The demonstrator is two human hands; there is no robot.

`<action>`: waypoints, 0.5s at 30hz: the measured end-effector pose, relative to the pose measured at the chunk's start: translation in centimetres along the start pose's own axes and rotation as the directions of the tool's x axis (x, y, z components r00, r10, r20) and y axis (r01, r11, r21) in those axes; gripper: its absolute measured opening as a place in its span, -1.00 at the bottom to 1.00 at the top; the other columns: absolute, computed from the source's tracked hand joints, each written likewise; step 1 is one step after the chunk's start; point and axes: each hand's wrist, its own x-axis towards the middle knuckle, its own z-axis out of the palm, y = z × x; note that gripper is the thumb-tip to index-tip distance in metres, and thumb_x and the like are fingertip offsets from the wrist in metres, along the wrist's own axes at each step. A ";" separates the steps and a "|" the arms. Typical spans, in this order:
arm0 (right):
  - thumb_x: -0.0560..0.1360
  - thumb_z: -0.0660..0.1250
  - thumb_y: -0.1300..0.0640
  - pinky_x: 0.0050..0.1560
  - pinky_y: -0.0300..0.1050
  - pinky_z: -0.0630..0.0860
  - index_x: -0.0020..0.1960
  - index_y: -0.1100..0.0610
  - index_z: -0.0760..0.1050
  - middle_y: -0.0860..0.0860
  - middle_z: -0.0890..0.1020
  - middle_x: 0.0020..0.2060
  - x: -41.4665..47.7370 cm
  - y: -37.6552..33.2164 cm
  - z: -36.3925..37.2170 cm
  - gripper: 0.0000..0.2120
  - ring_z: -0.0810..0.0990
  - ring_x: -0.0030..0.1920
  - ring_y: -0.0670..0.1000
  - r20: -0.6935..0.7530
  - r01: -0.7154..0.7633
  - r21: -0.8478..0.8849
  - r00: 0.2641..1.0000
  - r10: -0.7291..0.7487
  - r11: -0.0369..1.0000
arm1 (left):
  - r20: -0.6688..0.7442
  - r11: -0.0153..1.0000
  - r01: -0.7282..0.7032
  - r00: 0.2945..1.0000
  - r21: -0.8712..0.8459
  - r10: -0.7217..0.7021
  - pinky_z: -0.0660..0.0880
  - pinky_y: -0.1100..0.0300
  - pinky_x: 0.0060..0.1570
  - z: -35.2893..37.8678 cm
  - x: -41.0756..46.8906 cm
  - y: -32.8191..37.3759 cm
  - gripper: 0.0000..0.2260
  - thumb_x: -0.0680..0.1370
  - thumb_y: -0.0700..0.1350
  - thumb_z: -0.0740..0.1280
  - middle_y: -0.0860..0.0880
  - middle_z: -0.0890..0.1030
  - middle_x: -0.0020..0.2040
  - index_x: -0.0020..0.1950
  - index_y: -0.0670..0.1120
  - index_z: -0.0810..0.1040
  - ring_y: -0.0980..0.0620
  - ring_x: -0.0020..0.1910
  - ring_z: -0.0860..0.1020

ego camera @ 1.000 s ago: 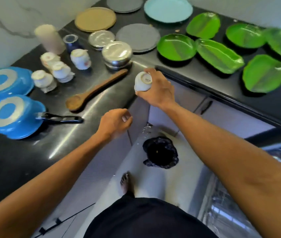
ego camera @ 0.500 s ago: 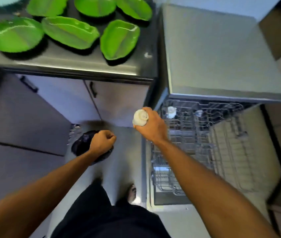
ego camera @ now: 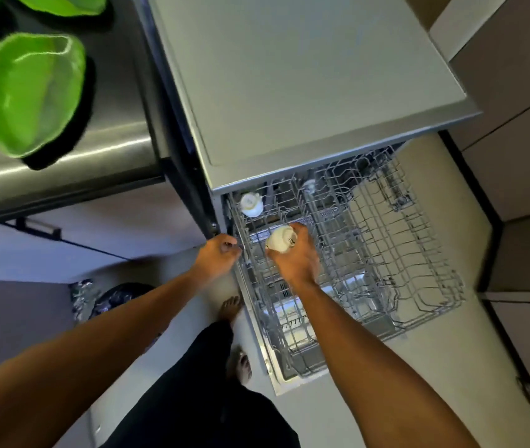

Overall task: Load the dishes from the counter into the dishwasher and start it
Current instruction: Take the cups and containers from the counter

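Cup (ego camera: 281,243), white, stamped base up, is gripped in the curled fingers of the right hand (ego camera: 296,263) over the near-left part of the pulled-out dishwasher rack (ego camera: 386,240). 1 more white cup (ego camera: 251,204) sits in the rack's far-left corner. Left hand (ego camera: 218,257): fingers curled, empty, just beside the rack's left rim; contact cannot be told.

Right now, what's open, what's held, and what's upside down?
dishwasher, open
rack, pulled out
held cup, upside down, over the rack
right hand, gripping held cup
left hand, curled beside the rack; grip unclear
racked cup, upside down in rack's back corner
green plate, lying on counter
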 end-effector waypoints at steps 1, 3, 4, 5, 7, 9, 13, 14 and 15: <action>0.26 0.64 -0.03 0.04 0.13 0.60 0.35 -0.15 0.30 -0.01 0.55 0.18 1.3 0.1 0.5 -0.22 0.60 0.09 0.12 0.004 0.012 -0.022 1.000 -0.012 1.000 | -0.001 0.999 0.027 1.000 -0.039 -0.027 0.39 0.38 -0.28 0.2 1.3 0.7 -0.78 0.59 -0.13 0.36 -0.06 0.54 -0.02 0.22 -0.13 0.52 0.05 -0.18 0.52; 0.28 0.63 0.02 0.03 0.15 0.62 0.37 -0.15 0.29 0.01 0.54 0.21 3.2 -0.1 1.4 -0.22 0.61 0.12 0.15 0.041 0.057 -0.076 0.998 -0.054 0.995 | -0.004 0.988 0.091 0.996 -0.129 -0.092 0.43 0.41 -0.35 0.6 3.4 1.3 -0.73 0.58 -0.11 0.38 -0.13 0.58 -0.03 0.24 -0.15 0.47 0.12 -0.26 0.51; 0.28 0.62 0.04 0.03 0.16 0.62 0.38 -0.16 0.28 0.01 0.52 0.24 4.4 -0.1 2.2 -0.21 0.60 0.14 0.16 0.064 0.084 -0.095 0.995 -0.078 0.992 | -0.012 0.978 0.114 0.993 -0.172 -0.117 0.53 0.33 -0.21 0.7 4.7 1.4 -0.66 0.57 -0.07 0.40 -0.16 0.61 0.00 0.28 -0.15 0.45 0.07 -0.19 0.58; 0.29 0.61 0.06 0.04 0.17 0.62 0.39 -0.17 0.27 0.01 0.51 0.26 5.5 0.0 2.8 -0.20 0.60 0.15 0.16 0.084 0.119 -0.120 0.990 -0.109 0.986 | -0.011 0.967 0.134 0.990 -0.217 -0.139 0.59 0.18 -0.04 0.8 5.8 1.3 -0.60 0.54 -0.02 0.43 -0.14 0.63 0.03 0.31 -0.11 0.45 0.00 -0.07 0.63; 0.30 0.59 0.11 0.05 0.14 0.61 0.40 -0.14 0.28 0.02 0.48 0.28 7.2 0.1 4.2 -0.21 0.57 0.17 0.17 0.126 0.185 -0.175 0.978 -0.165 0.967 | 0.009 0.945 0.179 0.983 -0.273 -0.183 0.60 -0.04 0.09 0.9 8.0 1.0 -0.59 0.53 0.06 0.44 -0.09 0.64 0.06 0.30 -0.05 0.45 -0.07 0.04 0.64; 0.32 0.56 0.14 0.06 0.11 0.59 0.42 -0.12 0.28 0.03 0.45 0.31 8.3 0.3 5.3 -0.23 0.53 0.19 0.17 0.178 0.241 -0.236 0.963 -0.202 0.941 | 0.030 0.930 0.190 0.981 -0.314 -0.190 0.61 -0.02 0.03 1.2 8.9 1.3 -0.70 0.56 0.03 0.41 -0.05 0.63 -0.02 0.21 -0.03 0.45 -0.03 -0.03 0.64; 0.39 0.50 0.13 0.09 0.25 0.59 0.49 -0.17 0.18 0.07 0.35 0.41 9.3 1.1 7.5 -0.20 0.46 0.29 0.20 0.300 0.310 -0.361 0.932 -0.205 0.880 | 0.040 0.928 0.161 0.987 -0.337 -0.156 0.61 0.06 -0.15 2.1 10.2 1.1 -0.75 0.57 -0.02 0.41 -0.08 0.62 -0.12 0.18 -0.03 0.46 -0.01 -0.19 0.62; 0.39 0.50 0.15 0.08 0.25 0.60 0.49 -0.18 0.18 0.05 0.34 0.41 9.4 1.3 8.0 -0.20 0.45 0.30 0.19 0.320 0.317 -0.371 0.926 -0.201 0.873 | 0.036 0.922 0.154 0.988 -0.355 -0.151 0.64 0.03 -0.14 2.3 10.6 0.9 -0.76 0.56 -0.03 0.42 -0.13 0.64 -0.08 0.16 -0.05 0.49 -0.06 -0.16 0.65; 0.39 0.49 0.18 0.07 0.22 0.60 0.49 -0.17 0.19 0.02 0.34 0.41 9.5 1.5 8.3 -0.20 0.44 0.30 0.18 0.329 0.331 -0.378 0.921 -0.209 0.865 | 0.034 0.916 0.150 0.988 -0.372 -0.148 0.65 -0.05 -0.08 2.3 10.7 0.9 -0.83 0.56 -0.05 0.43 -0.15 0.65 -0.06 0.09 -0.04 0.52 -0.11 -0.14 0.66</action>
